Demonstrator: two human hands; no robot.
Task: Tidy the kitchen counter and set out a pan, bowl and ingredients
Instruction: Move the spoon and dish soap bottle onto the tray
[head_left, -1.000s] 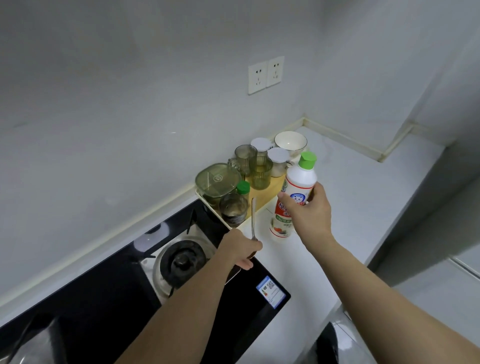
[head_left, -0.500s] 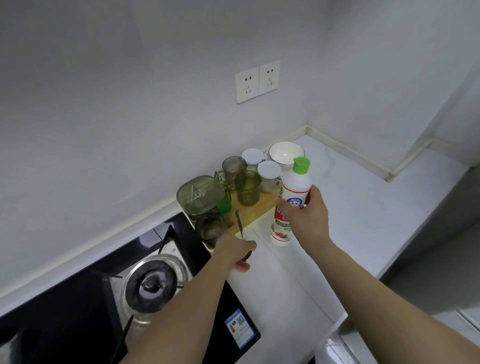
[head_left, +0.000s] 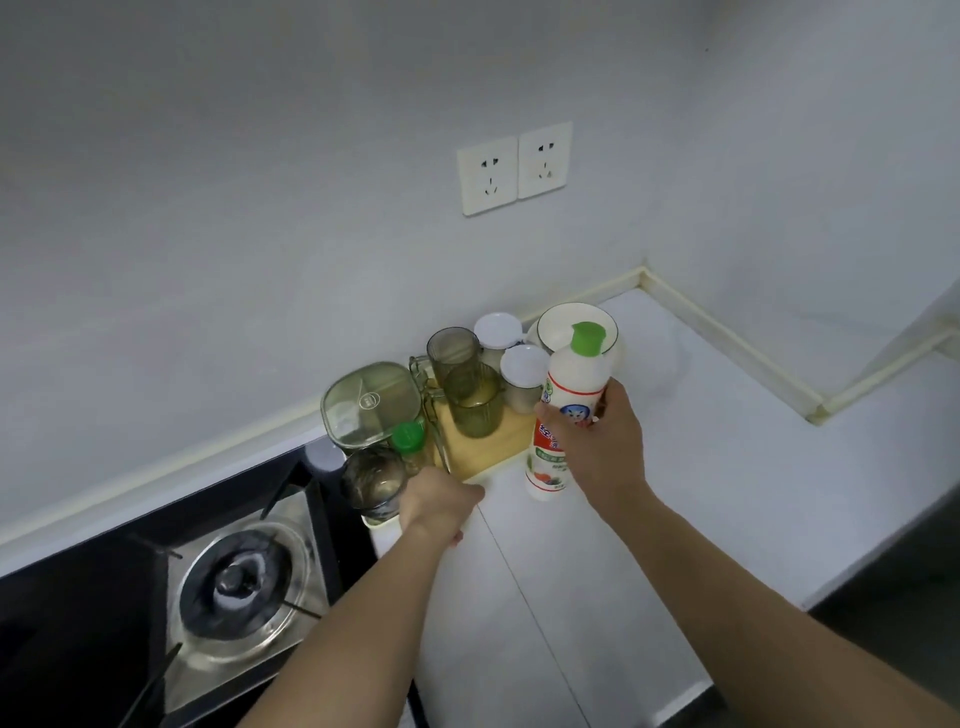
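My right hand (head_left: 597, 452) grips a white bottle (head_left: 574, 379) with a green cap, held upright with its base at the counter next to a wooden tray (head_left: 488, 449). My left hand (head_left: 441, 506) is curled round a thin metal utensil (head_left: 440, 441) that points up along the tray's left part. On the tray stand two green cups (head_left: 475, 402), two white-lidded jars (head_left: 524, 366), a green lidded container (head_left: 371, 402), a small green-capped bottle (head_left: 408, 439) and a glass jar (head_left: 374, 483). A white bowl (head_left: 558, 317) sits behind the bottle.
A gas burner (head_left: 244, 582) on a black hob lies at the lower left, touching the tray's end. The white counter (head_left: 727, 467) stretches right to a corner and drops off at the lower right. Two wall sockets (head_left: 514, 166) sit above the tray.
My left hand has moved forward with the utensil to the tray's left end beside the glass jar. My right hand keeps its hold on the bottle. The view has swung left.
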